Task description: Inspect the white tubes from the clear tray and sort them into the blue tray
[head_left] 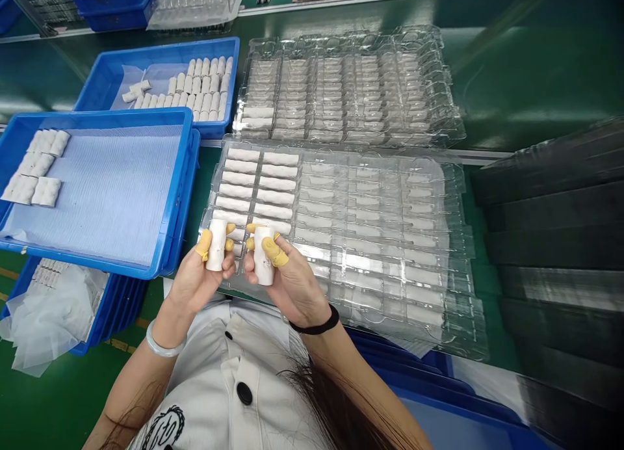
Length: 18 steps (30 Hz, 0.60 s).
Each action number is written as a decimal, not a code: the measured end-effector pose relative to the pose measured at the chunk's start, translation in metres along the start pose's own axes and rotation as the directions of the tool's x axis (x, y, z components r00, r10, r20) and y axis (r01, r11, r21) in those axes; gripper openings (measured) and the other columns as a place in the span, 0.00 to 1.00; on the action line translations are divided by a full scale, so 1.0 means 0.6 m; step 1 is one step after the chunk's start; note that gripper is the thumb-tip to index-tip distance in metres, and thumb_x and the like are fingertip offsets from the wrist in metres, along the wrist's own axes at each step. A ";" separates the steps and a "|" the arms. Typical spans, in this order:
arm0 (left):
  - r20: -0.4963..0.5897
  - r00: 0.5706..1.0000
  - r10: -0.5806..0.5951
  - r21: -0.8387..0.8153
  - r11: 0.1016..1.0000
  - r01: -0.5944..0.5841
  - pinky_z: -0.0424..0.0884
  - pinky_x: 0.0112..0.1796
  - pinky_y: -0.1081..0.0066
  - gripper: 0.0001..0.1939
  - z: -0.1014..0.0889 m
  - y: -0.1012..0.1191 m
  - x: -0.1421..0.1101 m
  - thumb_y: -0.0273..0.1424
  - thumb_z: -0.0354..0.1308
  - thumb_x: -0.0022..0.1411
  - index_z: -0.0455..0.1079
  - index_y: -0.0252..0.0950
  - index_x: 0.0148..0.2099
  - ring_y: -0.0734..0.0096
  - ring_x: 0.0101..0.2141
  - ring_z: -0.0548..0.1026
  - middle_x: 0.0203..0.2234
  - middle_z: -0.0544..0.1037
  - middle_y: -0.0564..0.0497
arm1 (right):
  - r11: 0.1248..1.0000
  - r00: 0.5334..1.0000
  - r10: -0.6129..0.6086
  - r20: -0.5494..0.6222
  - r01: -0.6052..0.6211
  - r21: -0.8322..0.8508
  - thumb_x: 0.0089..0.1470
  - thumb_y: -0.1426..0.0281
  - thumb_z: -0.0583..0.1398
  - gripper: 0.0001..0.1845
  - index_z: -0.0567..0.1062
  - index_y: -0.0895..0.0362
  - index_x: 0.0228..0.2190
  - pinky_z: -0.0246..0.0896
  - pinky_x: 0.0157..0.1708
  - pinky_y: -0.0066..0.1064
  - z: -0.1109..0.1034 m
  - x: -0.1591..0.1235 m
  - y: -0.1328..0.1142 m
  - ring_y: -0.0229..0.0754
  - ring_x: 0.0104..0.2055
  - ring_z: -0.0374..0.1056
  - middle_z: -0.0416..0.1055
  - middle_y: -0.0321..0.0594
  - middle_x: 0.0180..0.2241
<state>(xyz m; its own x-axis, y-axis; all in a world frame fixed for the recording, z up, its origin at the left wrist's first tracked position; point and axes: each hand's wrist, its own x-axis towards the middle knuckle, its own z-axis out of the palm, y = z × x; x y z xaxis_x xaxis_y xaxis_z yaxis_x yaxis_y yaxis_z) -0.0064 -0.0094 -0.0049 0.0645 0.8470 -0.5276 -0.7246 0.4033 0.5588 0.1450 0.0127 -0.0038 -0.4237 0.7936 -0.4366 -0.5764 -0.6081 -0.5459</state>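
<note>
White cylinders (pixel 216 244) (pixel 263 256), maybe ceramic, half-hidden in both hands (pixel 195 284) (pixel 292 287).

- Ahead of the left hand (pixel 195 287) and right hand (pixel 292 287): the lower clear plastic tray (pixel 458 307), whose raised ribs block any low pass.
- Left of that tray: a blue crate (pixel 188 177), its raised wall just beside it.
- Beyond that tray: a second clear tray (pixel 351 37), nearly touching it.
- Right of that tray: a narrow strip of green bench (pixel 475 206) gives a hand passage before stacked black trays (pixel 550 242) stand in the way.
</note>
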 end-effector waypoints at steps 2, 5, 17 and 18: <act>0.028 1.000 -0.007 -0.001 1.000 0.007 0.63 0.21 0.77 0.19 -0.001 0.000 -0.001 0.42 0.51 0.69 0.73 0.29 0.43 0.80 0.20 0.64 0.25 0.70 0.52 | 0.999 0.999 -0.009 -0.045 0.011 0.046 0.52 0.60 0.66 0.16 0.76 0.56 0.40 0.66 0.24 0.28 0.004 0.002 0.001 0.35 0.24 0.69 0.75 0.35 0.28; 0.041 0.998 -0.046 0.005 0.999 0.046 0.62 0.20 0.78 0.21 0.001 0.001 -0.001 0.42 0.49 0.69 0.73 0.29 0.39 0.80 0.19 0.63 0.24 0.70 0.50 | 0.991 0.997 0.027 -0.076 -0.017 0.133 0.60 0.61 0.59 0.13 0.77 0.56 0.40 0.72 0.32 0.33 0.008 0.005 -0.001 0.40 0.32 0.73 0.77 0.39 0.34; -0.029 0.998 -0.055 -0.039 0.998 0.054 0.66 0.23 0.74 0.22 0.003 0.003 0.003 0.35 0.41 0.73 0.73 0.29 0.39 0.78 0.20 0.66 0.26 0.74 0.47 | 0.955 0.992 0.126 -0.018 -0.117 0.274 0.65 0.67 0.49 0.18 0.75 0.56 0.47 0.72 0.48 0.46 0.014 0.007 -0.012 0.46 0.46 0.74 0.78 0.44 0.42; -0.041 0.998 -0.052 -0.035 0.998 0.051 0.66 0.23 0.74 0.22 0.002 0.002 0.003 0.36 0.41 0.73 0.73 0.29 0.39 0.77 0.20 0.66 0.26 0.73 0.47 | 0.956 0.992 0.125 -0.018 -0.116 0.268 0.65 0.67 0.48 0.18 0.75 0.57 0.48 0.72 0.48 0.46 0.015 0.007 -0.012 0.46 0.46 0.74 0.78 0.45 0.43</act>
<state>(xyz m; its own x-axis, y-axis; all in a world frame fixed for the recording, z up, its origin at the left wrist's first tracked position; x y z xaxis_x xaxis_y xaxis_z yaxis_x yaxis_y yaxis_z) -0.0064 -0.0066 -0.0044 0.0743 0.8099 -0.5818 -0.7442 0.4334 0.5083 0.1412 0.0205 0.0046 -0.4803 0.7106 -0.5141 -0.6894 -0.6682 -0.2796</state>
